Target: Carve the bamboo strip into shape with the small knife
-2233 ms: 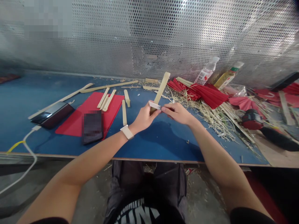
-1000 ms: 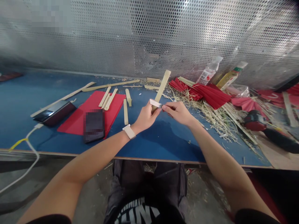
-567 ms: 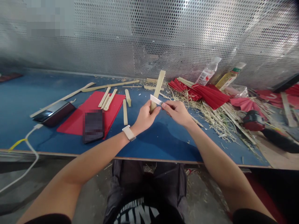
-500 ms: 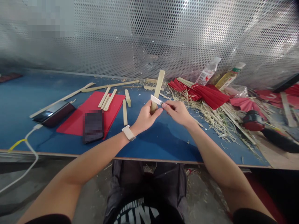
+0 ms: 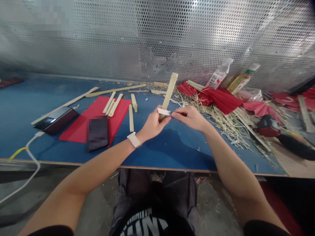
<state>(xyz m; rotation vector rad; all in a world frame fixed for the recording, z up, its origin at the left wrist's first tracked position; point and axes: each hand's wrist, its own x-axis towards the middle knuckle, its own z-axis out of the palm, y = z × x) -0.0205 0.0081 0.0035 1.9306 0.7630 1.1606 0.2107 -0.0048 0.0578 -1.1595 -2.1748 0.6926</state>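
My left hand [image 5: 154,124] is closed round the lower end of a flat bamboo strip [image 5: 170,90], which stands up and leans a little to the right. In my right hand [image 5: 189,117] is a knife [image 5: 164,112], its handle mostly hidden by my fingers. The pale blade points left and lies across the strip just above my left thumb. Whether the edge cuts into the bamboo I cannot tell.
Left lie a red sheet [image 5: 81,123] with short bamboo pieces [image 5: 115,105], a phone [image 5: 97,132] and a dark device [image 5: 56,119] on a white cable. Right are shavings [image 5: 228,126], red pleated fans [image 5: 221,100], two bottles [image 5: 218,76] and a black-handled tool [image 5: 269,126].
The knife blade has moved down along the strip and lies more level. My right hand has shifted slightly right, and the strip's top leans further right.
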